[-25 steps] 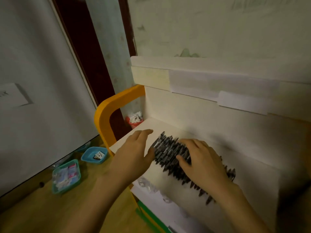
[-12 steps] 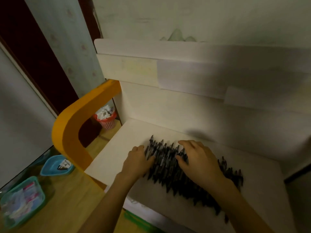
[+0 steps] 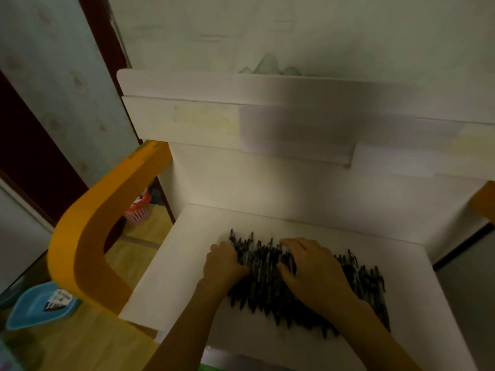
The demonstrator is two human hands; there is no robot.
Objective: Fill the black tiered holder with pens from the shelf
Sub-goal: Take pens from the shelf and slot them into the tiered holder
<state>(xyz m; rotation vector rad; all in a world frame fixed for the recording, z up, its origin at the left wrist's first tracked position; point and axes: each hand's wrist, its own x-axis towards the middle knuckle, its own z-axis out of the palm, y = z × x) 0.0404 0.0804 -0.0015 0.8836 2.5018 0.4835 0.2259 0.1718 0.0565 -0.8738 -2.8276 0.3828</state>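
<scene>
A heap of black pens [image 3: 263,285] lies on the white shelf board [image 3: 182,266], running from the middle toward the right. My left hand [image 3: 222,266] sits at the heap's left edge, fingers curled down against the pens and thumb pressed into them. Over the middle of the heap arches my right hand [image 3: 316,274], fingertips on the far pens and thumb dug into the pile. The pens under it are hidden. The black tiered holder is not in view.
An orange curved frame [image 3: 88,236] bounds the shelf on the left, and a white upper ledge [image 3: 241,124] overhangs the back. Below left are a wooden floor, a blue tray [image 3: 40,309] and a red basket [image 3: 139,210]. Bare board lies left of the pens.
The camera has swung right and down over the shelf. My left hand's fingers have curled in against the pile's left edge. My right hand has stayed on top.
</scene>
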